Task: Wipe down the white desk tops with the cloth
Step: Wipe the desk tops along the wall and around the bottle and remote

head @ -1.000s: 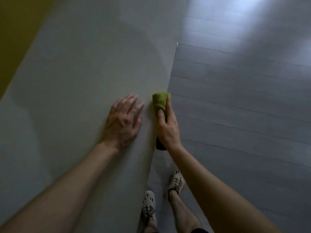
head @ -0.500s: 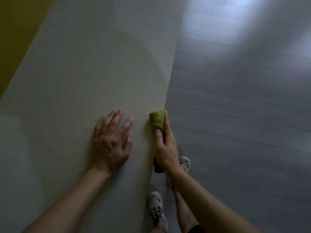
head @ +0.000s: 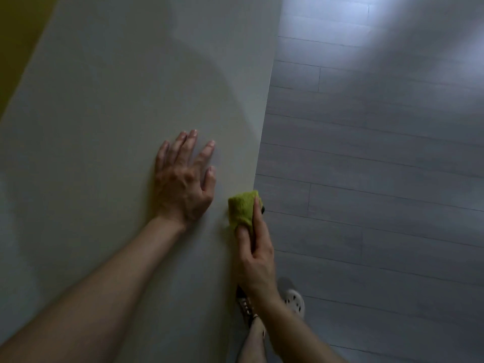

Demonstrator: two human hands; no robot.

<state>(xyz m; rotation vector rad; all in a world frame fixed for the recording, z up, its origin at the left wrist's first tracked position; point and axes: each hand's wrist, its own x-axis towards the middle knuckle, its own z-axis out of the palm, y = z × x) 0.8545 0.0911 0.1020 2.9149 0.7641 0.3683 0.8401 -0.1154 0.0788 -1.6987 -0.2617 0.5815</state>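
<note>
The white surface is filling the left part of the view, its long edge running from the top centre down toward the person's feet. The green cloth is sitting right at that edge of the surface, bunched into a small wad, lying on the top with its outer side reaching the rim. The right hand is gripping the cloth from the near side; its thumb is pressing down on the cloth's upper face while the other fingers are curling along the side that meets the surface's edge, so they are clamped on the cloth. The left hand is lying palm down on the surface, further in from the edge than the cloth and just beside it without touching; its fingers are straight and spread apart, holding nothing. Both bare forearms are reaching in from the near end of the surface. Off the surface's edge a grey plank floor is showing, brighter toward the far end; a pale perforated shoe is standing on the floor close under the surface's near edge, with a second one partly hidden behind the right wrist. A dull yellow strip is bordering the surface's opposite side.
</note>
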